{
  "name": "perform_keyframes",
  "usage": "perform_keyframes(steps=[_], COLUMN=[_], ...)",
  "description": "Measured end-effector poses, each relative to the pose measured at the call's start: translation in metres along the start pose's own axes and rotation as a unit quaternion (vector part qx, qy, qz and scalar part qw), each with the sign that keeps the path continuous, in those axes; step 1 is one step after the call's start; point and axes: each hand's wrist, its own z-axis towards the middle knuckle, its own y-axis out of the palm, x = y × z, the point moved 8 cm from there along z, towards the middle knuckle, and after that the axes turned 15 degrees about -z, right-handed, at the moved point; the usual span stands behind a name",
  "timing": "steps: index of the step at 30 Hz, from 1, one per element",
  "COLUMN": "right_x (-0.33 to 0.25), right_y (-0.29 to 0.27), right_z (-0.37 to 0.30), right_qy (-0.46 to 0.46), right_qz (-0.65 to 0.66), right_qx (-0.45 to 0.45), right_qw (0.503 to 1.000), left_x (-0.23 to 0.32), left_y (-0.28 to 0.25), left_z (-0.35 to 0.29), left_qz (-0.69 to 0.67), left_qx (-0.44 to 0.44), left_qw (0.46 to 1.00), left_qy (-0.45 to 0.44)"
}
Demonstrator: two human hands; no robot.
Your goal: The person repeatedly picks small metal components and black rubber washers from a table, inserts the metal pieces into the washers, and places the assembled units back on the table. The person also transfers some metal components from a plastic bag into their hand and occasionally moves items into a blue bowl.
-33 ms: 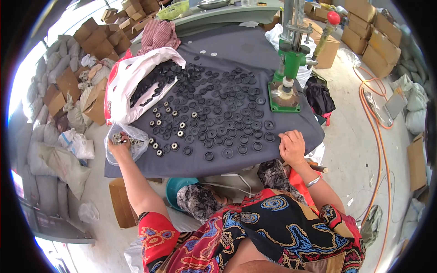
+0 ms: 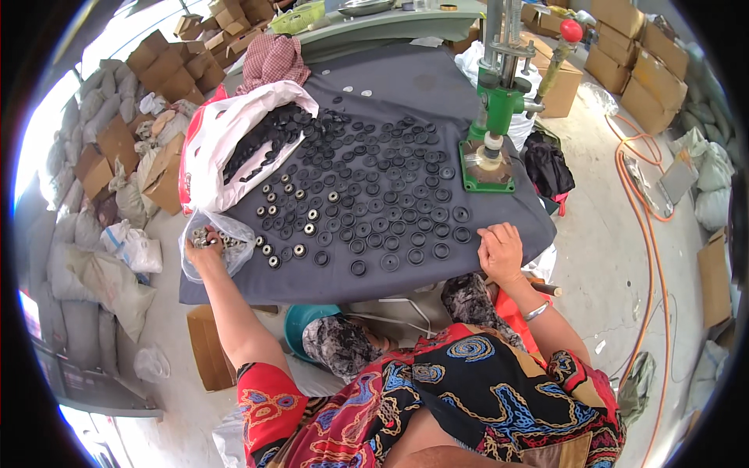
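Nothing visibly moves between the earlier frame and now; both hands sit just as they were. The left hand (image 2: 201,253) reaches into the clear bag (image 2: 239,264) at the surface's (image 2: 367,288) left edge, fingers among small pale pieces (image 2: 232,242); whether they grasp any, I cannot tell. The right hand (image 2: 501,248) rests well to the right of the clear bag, fingers loosely bent, nothing visible in them. Black rings (image 2: 376,206) spread to the right of and beyond the clear bag; the nearest few carry pale-rimmed metal centres (image 2: 310,229).

The likeliest trouble is a spill: the clear bag looks thin and slack, so a tug from the left wrist could tip it off the edge. A sweeping forearm might also knock loose the centres just right of it, if they are unpressed.
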Motion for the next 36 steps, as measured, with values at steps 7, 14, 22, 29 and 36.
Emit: perform_keyframes(steps=[7,14,22,29,36], right_x=[0.000,-0.007,-0.027,-0.190,-0.247], right_y=[0.001,0.002,-0.005,0.002,0.050], right_z=[-0.006,-0.011,0.011,0.092,0.090], right_qy=[-0.007,-0.030,-0.010,-0.063,0.002], right_qz=[-0.019,-0.024,0.073,0.389,0.388], right_qx=[-0.004,-0.017,-0.018,-0.188,-0.270], right_qw=[1.000,0.999,0.997,0.899,0.881], left_x=[0.005,-0.042,-0.126,-0.192,-0.206], left_y=[0.019,-0.005,-0.031,-0.058,-0.092], left_z=[-0.015,-0.117,-0.194,-0.231,-0.235], left_qz=[-0.064,-0.245,-0.306,-0.286,-0.169], left_qx=[-0.186,-0.167,-0.152,-0.094,-0.062], left_qw=[0.980,0.945,0.902,0.900,0.955], left_qy=[0.013,-0.137,-0.263,-0.316,-0.238])
